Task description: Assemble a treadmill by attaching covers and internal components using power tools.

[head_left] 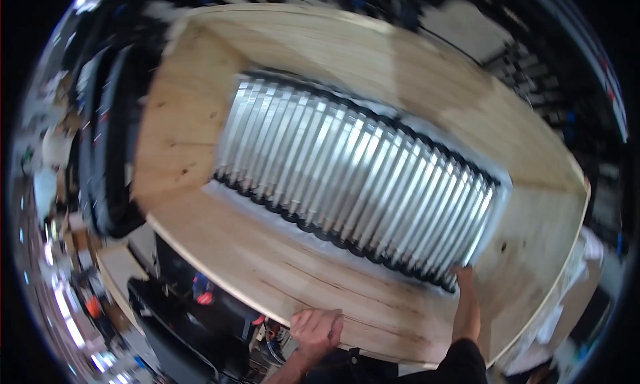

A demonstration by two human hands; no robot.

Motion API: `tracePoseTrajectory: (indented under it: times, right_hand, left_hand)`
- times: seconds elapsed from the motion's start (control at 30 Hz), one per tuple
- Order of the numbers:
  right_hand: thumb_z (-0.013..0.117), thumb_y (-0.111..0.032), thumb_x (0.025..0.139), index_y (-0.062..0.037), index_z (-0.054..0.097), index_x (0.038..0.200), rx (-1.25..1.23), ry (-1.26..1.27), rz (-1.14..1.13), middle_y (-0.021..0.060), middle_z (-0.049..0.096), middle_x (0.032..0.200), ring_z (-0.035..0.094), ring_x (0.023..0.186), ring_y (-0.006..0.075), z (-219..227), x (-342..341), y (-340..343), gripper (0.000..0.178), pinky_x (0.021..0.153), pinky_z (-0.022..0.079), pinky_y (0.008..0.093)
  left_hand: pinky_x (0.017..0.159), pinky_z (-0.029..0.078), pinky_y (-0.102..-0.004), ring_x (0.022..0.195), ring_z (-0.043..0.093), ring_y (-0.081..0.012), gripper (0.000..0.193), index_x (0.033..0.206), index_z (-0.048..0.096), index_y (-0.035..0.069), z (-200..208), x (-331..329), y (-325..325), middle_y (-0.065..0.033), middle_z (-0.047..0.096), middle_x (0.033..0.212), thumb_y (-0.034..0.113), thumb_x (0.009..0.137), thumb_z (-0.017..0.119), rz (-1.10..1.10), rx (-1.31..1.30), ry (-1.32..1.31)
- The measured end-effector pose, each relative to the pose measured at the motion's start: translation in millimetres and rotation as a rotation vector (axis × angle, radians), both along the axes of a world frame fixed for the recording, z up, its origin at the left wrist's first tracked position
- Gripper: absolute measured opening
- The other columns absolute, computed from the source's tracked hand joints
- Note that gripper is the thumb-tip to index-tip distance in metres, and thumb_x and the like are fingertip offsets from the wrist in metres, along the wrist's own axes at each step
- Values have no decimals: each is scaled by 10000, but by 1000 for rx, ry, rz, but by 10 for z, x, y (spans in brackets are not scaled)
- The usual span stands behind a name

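Note:
A large open wooden crate [170, 127] fills the middle of the view. Inside it lies a long row of shiny silver metal tubes [347, 161], side by side, with black end pieces [290, 215] along both long sides. Whitish lining shows around the row's edges. My left hand [317, 329] is closed over the crate's near rim. Deep in the crate, my right hand [465, 275] is at the near end of the rightmost tube. Its fingers are small and blurred, so their hold cannot be made out.
To the left of the crate stand tall black padded shapes [113, 137]. Below left, a black case-like object [173, 344] and a wooden board [120, 277] sit near the crate. White wrapping [567, 311] lies beyond the right end. Dark equipment crowds the far side.

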State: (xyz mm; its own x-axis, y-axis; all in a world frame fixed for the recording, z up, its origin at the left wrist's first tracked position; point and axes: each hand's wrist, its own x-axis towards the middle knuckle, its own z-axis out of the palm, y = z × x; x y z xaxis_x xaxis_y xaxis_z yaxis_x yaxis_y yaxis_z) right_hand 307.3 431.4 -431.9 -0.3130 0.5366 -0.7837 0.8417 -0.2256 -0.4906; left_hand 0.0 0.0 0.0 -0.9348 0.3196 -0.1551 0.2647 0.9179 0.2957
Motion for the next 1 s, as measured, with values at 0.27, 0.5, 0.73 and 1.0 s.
tracePoseTrajectory:
  times: [0.27,0.5,0.73,1.0]
  right_hand:
    - [652,-246,955,-112,601,899,-539,477,-368,14,579,743,595,661,135,2038,-2519,-414,154,642,548,320]
    - [725,-178,844,17,406,1405,-409,575,285,75,576,727,606,584,180,4555,-2698,-2341,674,581,583,363]
    - [721,-248,719,118,473,1368,-930,397,1126,176,670,776,652,602,212,6298,-2561,-3184,786,625,579,326]
    - [643,-317,973,32,555,1331,-715,508,1143,109,690,871,689,655,192,5587,-2804,-4776,507,636,589,315]
  left_hand:
    - [758,479,-351,837,652,-241,114,934,722,144,-480,-203,45,-26,653,826,224,853,727,43,286,62]
    - [996,457,-472,1199,546,-362,559,1409,518,149,434,-122,-328,-156,548,1290,132,873,675,143,567,240]
    - [977,492,-440,1107,616,-286,554,1386,524,135,1834,690,-1445,-117,616,1125,115,839,612,-286,190,630]
    - [658,490,-501,705,624,-405,593,1437,354,98,2155,2376,-2827,-199,622,866,486,1027,538,-19,886,-485]
